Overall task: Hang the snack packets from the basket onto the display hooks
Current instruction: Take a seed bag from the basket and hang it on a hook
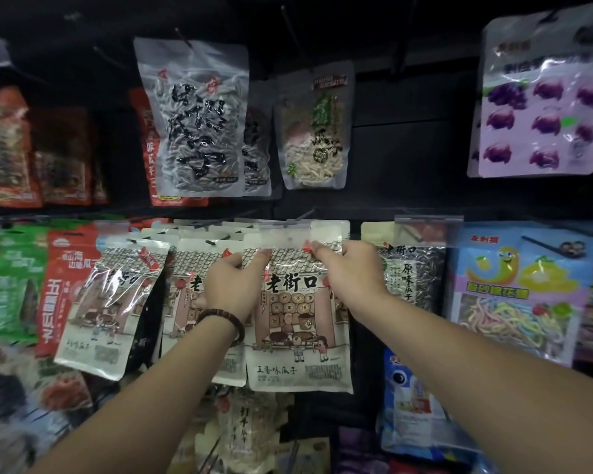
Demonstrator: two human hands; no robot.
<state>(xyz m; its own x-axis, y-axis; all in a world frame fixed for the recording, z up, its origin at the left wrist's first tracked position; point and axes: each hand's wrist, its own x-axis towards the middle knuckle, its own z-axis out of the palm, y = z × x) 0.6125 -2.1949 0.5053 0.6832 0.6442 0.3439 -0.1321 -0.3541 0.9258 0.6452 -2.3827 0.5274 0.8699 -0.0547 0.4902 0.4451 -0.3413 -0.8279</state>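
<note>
Left hand [235, 283] and right hand [348, 268] each pinched an upper corner of the snack packet [298, 340]. Its long axis was vertical, header directly beneath the hook [303, 216]; engagement unclear.

Cream packet [298, 336], centre: grey tiled-roof drawing, black characters, small red accents. Clear packet [196, 121], far row: black brush characters over grey-striped seeds. Lilac packet [541, 111], far right — rows of dark purple shapes. Left: green packet [14, 278]; red packet [65, 285], white characters. Right: blue packet [514, 295], yellow cartoon figure, pastel multicoloured strips. Bracelet [225, 323] — dark brown beads. Backing panel [408, 159] black.
</note>
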